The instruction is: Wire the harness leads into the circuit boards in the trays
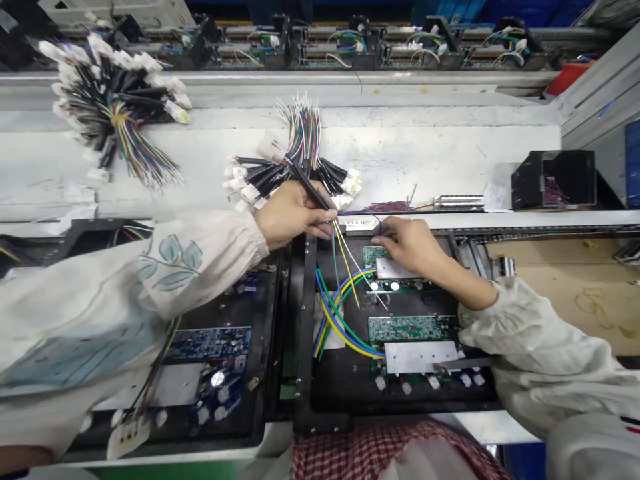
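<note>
My left hand [300, 212] is closed on a wire harness [309, 185] with a black sleeve. Its white connector [271, 147] points up and left, while loose green, yellow and white wire ends hang below my fingers. My right hand [403, 241] has thumb and fingers pinched around what looks like a thin purple wire [379, 223], above the upper green circuit board [374, 256]. Below it lies a second green circuit board [413, 328] with a metal plate [421, 358]. Thick blue, yellow and green cables [336, 319] curve from both boards inside the black tray [340, 393].
Behind my left hand lies a bundle of harnesses [303, 137]; another tied bundle [120, 113] is farther left. Thin purple wires [387, 205] and a black bin [554, 179] sit along the bench. A tray with a blue circuit board [210, 347] stands left.
</note>
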Action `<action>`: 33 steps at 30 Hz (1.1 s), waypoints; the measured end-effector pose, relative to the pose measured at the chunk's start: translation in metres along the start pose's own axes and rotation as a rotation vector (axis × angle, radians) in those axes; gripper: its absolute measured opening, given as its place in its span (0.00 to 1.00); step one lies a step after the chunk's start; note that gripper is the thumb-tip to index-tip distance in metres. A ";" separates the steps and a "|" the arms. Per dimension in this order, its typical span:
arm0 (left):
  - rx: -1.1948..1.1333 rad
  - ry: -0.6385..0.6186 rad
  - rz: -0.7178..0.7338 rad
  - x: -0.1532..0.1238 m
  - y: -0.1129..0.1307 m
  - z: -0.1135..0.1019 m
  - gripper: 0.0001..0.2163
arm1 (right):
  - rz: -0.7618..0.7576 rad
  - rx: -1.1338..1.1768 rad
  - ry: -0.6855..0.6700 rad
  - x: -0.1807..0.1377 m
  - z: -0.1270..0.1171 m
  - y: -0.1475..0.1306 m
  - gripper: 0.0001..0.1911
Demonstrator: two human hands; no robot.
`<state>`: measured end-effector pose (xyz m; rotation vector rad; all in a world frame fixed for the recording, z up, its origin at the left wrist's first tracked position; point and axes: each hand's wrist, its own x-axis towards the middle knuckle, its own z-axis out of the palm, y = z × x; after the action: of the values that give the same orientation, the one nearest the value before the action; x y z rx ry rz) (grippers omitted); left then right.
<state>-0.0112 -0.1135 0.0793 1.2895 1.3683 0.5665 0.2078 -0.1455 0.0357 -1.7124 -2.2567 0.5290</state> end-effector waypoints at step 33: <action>-0.035 0.022 0.111 0.015 -0.007 0.007 0.10 | -0.113 0.005 -0.035 0.009 0.017 0.001 0.08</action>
<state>-0.0041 -0.1046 0.0659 1.3405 1.3046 0.6794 0.1993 -0.1383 0.0193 -1.5733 -2.3576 0.5429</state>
